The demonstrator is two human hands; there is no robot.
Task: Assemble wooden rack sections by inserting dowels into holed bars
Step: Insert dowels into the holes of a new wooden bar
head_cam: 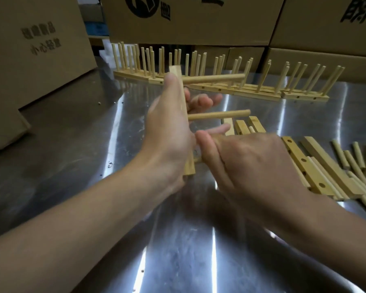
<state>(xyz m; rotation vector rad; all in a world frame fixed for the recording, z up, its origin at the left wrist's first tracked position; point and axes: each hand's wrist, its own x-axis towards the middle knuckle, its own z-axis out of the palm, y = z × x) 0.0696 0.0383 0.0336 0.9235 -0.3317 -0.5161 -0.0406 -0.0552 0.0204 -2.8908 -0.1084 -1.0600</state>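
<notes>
While the left hand (169, 132) grips a holed bar (176, 72) held nearly upright above the bench (199, 250) at the centre of the frame, its thumb lies along the near face and its fingers (205, 100) wrap round the far side. Two dowels, an upper dowel (213, 78) and a middle dowel (219, 115), stick out of the bar toward the right. Just right of the bar's lower end, the right hand (247, 163) has its fingers curled round a third dowel (198, 159), whose tip meets the bar; how deep it sits is blurred. Finished rack sections (220, 89) stand in a row across the upper middle. Loose bars (300, 163) and loose dowels (355, 166) lie at the right edge. Cardboard boxes (40, 49) fill the top and upper left.
</notes>
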